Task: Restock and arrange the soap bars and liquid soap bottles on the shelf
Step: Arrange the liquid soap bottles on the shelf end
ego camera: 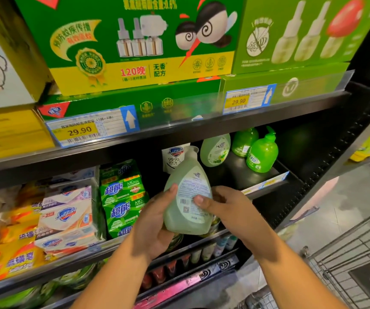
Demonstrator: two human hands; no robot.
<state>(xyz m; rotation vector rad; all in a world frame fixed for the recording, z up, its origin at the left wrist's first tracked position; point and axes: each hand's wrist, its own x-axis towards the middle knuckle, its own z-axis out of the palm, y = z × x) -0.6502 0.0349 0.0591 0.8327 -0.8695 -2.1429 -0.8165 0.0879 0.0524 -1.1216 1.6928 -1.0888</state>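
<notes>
I'm holding the pale green soap bottle (187, 197) in both hands, just in front of the middle shelf (235, 172), not set down yet. My left hand (155, 221) is cupping it from below and the side, thumb curled onto the front. My right hand (226, 210) is gripping the other side, thumb pressing on the label. The back label and barcode are facing me, and the pump top is tilting up toward the shelf. My guess is I'm checking it and working out which way to turn it so the front faces out.

The bare dark stretch of shelf lies right behind the bottle, and that's where I'm aiming. A matching pale bottle (215, 150) is leaning at the back, two bright green pump bottles (262, 152) are standing to the right, and a white refill pouch (174, 157) is sitting behind my bottle. So the liquids are grouping on the right.

To the left, the bars are stacking up: green soap packs (124, 197), white boxed bars (68, 217), yellow bars (12, 259) further along.

Overhead, big green mosquito repellent boxes (135, 41) are filling the upper shelf, with a price tag (83, 130) on its edge. A wire trolley (346, 264) is standing at my right on the grey floor (346, 197).
</notes>
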